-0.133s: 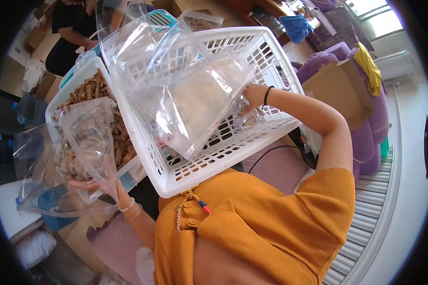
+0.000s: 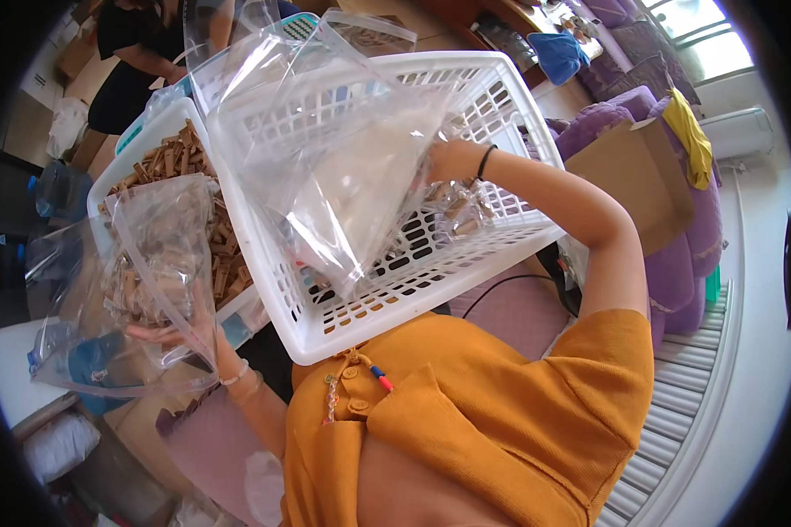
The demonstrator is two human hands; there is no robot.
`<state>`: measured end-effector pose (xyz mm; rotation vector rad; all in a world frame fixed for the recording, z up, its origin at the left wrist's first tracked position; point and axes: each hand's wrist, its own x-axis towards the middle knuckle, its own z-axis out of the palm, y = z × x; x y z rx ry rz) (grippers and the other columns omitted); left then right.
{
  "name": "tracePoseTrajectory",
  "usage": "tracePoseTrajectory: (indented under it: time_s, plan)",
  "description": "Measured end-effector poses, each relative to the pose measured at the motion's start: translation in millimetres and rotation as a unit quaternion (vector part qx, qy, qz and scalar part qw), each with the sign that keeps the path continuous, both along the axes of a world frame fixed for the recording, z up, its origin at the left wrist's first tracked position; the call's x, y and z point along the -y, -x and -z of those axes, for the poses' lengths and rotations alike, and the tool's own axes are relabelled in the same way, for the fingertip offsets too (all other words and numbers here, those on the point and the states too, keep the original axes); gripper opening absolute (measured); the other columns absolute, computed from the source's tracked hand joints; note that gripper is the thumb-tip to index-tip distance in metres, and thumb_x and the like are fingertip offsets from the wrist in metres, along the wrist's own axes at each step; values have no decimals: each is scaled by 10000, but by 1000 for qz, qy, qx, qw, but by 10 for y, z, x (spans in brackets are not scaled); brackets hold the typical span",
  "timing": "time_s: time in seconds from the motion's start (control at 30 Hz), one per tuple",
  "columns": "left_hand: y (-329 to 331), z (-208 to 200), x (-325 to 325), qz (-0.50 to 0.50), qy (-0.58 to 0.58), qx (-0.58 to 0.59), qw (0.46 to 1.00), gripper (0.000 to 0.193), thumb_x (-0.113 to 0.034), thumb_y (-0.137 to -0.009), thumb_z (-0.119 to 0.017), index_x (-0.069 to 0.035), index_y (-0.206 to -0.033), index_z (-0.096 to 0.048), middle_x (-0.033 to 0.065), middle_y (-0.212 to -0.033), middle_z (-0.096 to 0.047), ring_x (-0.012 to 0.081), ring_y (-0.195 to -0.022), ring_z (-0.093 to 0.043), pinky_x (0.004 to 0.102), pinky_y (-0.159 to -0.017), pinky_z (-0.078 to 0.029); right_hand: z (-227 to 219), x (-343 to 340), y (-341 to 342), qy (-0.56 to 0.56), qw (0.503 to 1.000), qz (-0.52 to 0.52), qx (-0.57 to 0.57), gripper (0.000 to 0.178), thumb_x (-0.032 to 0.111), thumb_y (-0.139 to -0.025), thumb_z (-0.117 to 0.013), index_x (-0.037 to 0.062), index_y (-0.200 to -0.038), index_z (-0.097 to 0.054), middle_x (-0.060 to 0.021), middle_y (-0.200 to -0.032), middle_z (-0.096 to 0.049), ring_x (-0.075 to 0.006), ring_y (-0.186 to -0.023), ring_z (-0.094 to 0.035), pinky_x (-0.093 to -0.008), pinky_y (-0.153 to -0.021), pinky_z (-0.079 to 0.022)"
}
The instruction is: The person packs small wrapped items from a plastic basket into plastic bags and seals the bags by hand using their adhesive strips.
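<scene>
My left hand [image 2: 163,335] is palm up under a clear plastic bag [image 2: 154,233], its fingers stretched out. Small brown wooden pieces [image 2: 145,290], like clothes pegs, show through that bag. To its right is a white slatted basket [image 2: 281,329], tilted across my lap. My right hand [image 2: 453,162] reaches into it, at the edge of a large clear plastic bag [image 2: 351,184]. The fingers are hidden behind the bag's edge, so their grip does not show. Small clear packets [image 2: 461,211] of wooden pieces lie just below that hand.
A white tub [image 2: 105,180] heaped with loose wooden pieces [image 2: 174,162] stands left of the basket. A person in black [image 2: 123,66] works at the far left. A cardboard box [image 2: 628,176] rests against purple cushions [image 2: 690,255] on the right.
My right hand has shifted a little left and up inside the basket, to the large bag's edge, uncovering more of the small packets. The left hand has hardly moved.
</scene>
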<state>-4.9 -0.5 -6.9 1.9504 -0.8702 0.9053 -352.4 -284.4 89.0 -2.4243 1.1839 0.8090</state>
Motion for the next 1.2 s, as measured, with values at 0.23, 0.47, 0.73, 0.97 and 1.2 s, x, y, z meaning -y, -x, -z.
tracePoseTrajectory:
  time_s: [0.23,0.47,0.73,0.97,1.2]
  plan:
    - [-20,-118,3,29,-5,-2,1000,1130,-394,-566,-788,57,-1315,-72,252,-1323,-221,376,-1215,-267,447,-1009,-251,654,144,-68,-53,998,-22,-4,738,550,-598,-624,-5,-1071,-512,-213,-978,-558,-334,-957,-506,-388,-833,-380]
    - [59,-220,-9,41,-4,-72,997,1138,-418,-583,-773,37,-1320,-35,261,-1326,-140,370,-1238,-199,474,-1012,-211,723,-107,154,-61,994,-73,-60,611,470,-564,-659,17,-961,-556,-180,-875,-575,-297,-850,-529,-369,-743,-399]
    - [15,-174,-46,-4,-30,-76,997,1143,-513,-579,-738,49,-1314,-67,282,-1316,-197,403,-1230,-224,478,-1003,-208,148,-104,-35,-149,983,-91,-59,466,379,-526,-698,43,-836,-607,-142,-758,-594,-256,-728,-555,-348,-640,-421]
    - [76,-241,-55,-14,-64,-112,991,1132,-506,-587,-736,55,-1311,-72,280,-1325,-180,404,-1240,-208,462,-1013,-207,-391,-148,-29,-284,943,-116,-127,290,176,-503,-637,83,-774,-594,-26,-596,-515,-139,-534,-471,-281,-435,-347]
    - [75,-292,-43,-3,-58,-110,992,1132,-473,-579,-755,62,-1307,-74,277,-1331,-159,399,-1250,-187,450,-1017,-206,-1138,-108,-224,-473,880,14,24,202,31,-692,-659,46,-813,-498,-53,-855,-569,-103,-764,-533,-239,-633,-438]
